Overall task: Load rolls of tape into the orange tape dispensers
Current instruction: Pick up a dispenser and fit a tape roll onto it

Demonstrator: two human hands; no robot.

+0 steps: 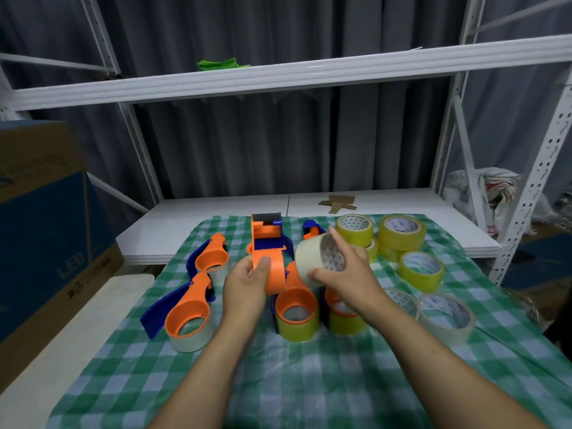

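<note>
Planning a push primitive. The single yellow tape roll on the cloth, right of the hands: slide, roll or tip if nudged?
The yellow tape roll lies hole-up, so it should probably slide, not roll. The checked cloth looks loose and may bunch ahead of it. Squat and wide, so tipping seems unlikely.

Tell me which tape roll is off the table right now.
The pale cream roll gripped in the right hand, beside the dispenser the left hand holds. The other rolls sit on the cloth, loose, stacked or in dispensers.
</note>
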